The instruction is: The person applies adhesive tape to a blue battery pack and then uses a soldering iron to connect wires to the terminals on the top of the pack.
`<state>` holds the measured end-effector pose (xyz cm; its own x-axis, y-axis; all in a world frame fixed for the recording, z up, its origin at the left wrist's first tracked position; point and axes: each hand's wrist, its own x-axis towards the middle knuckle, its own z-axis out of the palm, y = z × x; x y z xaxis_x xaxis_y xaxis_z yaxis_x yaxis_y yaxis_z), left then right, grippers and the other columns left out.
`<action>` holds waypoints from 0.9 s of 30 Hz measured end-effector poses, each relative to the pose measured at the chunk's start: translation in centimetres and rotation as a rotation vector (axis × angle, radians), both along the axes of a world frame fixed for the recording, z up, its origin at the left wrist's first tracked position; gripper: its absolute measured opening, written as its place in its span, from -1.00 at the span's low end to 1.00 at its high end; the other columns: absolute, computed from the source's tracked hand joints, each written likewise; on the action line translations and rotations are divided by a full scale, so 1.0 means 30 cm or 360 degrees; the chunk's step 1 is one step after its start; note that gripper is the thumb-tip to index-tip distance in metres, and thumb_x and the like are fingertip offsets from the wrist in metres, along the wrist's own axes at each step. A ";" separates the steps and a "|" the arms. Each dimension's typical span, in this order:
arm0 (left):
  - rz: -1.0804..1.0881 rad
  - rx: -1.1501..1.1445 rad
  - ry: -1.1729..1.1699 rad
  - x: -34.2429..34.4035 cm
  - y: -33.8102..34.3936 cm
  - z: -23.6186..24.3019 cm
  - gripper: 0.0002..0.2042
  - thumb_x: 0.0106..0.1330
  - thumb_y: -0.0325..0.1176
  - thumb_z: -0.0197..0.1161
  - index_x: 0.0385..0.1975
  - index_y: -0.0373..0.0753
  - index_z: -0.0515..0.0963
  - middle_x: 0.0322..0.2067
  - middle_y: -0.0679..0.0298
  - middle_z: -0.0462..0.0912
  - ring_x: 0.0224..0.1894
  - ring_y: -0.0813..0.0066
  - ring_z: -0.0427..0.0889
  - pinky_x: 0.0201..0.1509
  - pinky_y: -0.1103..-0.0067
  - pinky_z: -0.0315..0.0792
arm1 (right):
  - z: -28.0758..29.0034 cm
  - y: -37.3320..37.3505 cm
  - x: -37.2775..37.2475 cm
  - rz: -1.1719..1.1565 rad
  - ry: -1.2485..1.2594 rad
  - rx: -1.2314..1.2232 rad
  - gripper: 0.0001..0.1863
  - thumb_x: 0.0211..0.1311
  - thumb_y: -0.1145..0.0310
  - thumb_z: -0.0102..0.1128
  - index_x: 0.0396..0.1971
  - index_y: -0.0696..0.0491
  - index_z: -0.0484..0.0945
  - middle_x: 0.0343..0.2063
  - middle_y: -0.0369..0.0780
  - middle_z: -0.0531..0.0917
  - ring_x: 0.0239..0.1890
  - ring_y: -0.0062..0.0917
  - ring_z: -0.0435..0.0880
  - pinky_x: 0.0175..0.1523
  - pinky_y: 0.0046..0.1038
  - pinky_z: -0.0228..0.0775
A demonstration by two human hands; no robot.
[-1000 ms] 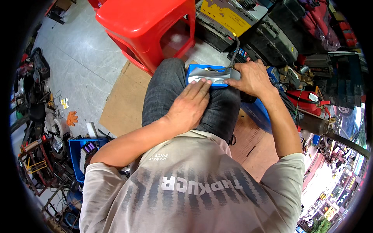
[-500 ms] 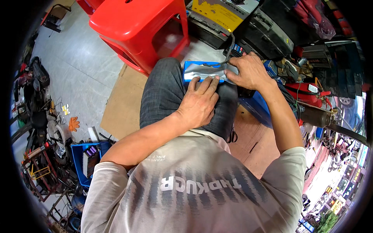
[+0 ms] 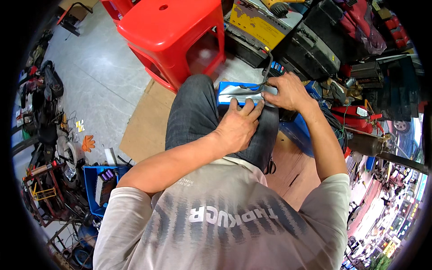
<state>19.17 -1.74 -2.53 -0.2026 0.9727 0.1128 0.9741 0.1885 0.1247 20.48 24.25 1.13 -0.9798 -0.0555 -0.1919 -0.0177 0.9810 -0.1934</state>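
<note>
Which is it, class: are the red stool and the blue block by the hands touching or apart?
Apart: the head view shows pale floor between the red stool and the blue block.

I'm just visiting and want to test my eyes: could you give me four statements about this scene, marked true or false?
1. The right hand is at the right end of the blue-and-silver block. True.
2. The plastic stool is green. False: it is red.
3. The left hand rests on the stool. False: it is at the block's near edge.
4. An orange glove lies on the floor. True.
</note>
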 end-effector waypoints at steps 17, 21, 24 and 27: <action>0.0406 0.0483 -0.0618 -0.079 -0.288 -0.082 -0.56 0.14 -0.44 0.58 0.01 -0.36 0.60 0.54 -0.25 0.44 0.45 -0.26 0.57 0.57 0.08 0.49 | -0.005 -0.020 0.018 0.0042 0.0222 0.0035 -0.56 0.29 -0.02 0.51 -0.31 0.11 0.72 -0.35 0.01 0.77 -0.11 -0.01 0.75 0.20 -0.05 0.47; 0.0489 0.0648 -0.0850 -0.098 -0.330 -0.099 -0.64 0.21 -0.49 0.52 -0.01 -0.36 0.62 0.47 -0.26 0.53 0.39 -0.26 0.63 0.49 0.10 0.54 | 0.004 -0.015 0.019 -0.0047 0.0204 -0.0077 -0.55 0.29 -0.03 0.54 -0.30 0.12 0.73 -0.32 -0.04 0.79 -0.08 -0.05 0.76 0.18 -0.01 0.49; 0.0537 0.0756 -0.0926 -0.092 -0.331 -0.079 -0.66 0.23 -0.51 0.50 0.00 -0.36 0.64 0.41 -0.28 0.60 0.39 -0.25 0.63 0.47 0.12 0.54 | -0.016 -0.006 0.041 -0.0110 0.0202 -0.0140 -0.54 0.30 -0.04 0.56 -0.24 0.12 0.75 -0.27 -0.07 0.80 -0.03 -0.09 0.77 0.19 0.00 0.49; 0.0520 0.0798 -0.0953 -0.063 -0.305 -0.072 -0.64 0.26 -0.52 0.49 0.06 -0.36 0.64 0.46 -0.29 0.55 0.42 -0.27 0.61 0.49 0.13 0.52 | -0.055 -0.001 0.062 -0.0140 0.0269 -0.0164 -0.53 0.31 -0.05 0.56 -0.21 0.12 0.76 -0.23 -0.09 0.78 0.01 -0.11 0.74 0.20 -0.02 0.48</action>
